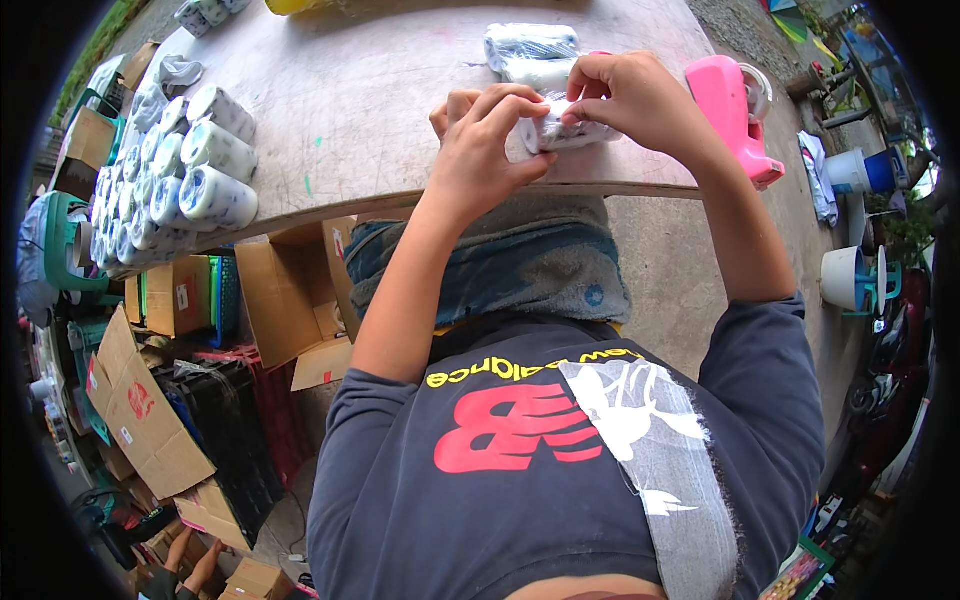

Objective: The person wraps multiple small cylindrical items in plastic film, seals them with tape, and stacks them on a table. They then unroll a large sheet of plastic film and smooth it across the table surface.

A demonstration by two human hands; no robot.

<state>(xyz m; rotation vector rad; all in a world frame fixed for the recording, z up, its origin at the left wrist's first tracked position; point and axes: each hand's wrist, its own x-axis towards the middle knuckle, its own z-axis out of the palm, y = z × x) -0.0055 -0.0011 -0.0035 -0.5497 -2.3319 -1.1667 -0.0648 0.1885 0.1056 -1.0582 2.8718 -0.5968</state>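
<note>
Near the front edge of a pale worn tabletop [360, 112], a white roll with dark marks [574, 136] lies on its side under both hands. My left hand [491, 135] rests its fingertips on the roll's left part, thumb at its near side. With thumb and forefinger pinched together, my right hand [622, 97] is at clear film on the roll's top. Behind it, partly hidden by my hands, lie more rolls in clear wrap [532, 49]. A pink tape dispenser [724, 112] with a tape roll stands to the right of my right hand.
Many patterned white rolls [217, 199] are stacked at the table's left end, beside a crumpled white cloth or bag [180, 71]. A yellow object [292, 6] is at the far edge. Open cardboard boxes [277, 292] stand below left. Another person's arms [191, 559] show at bottom left.
</note>
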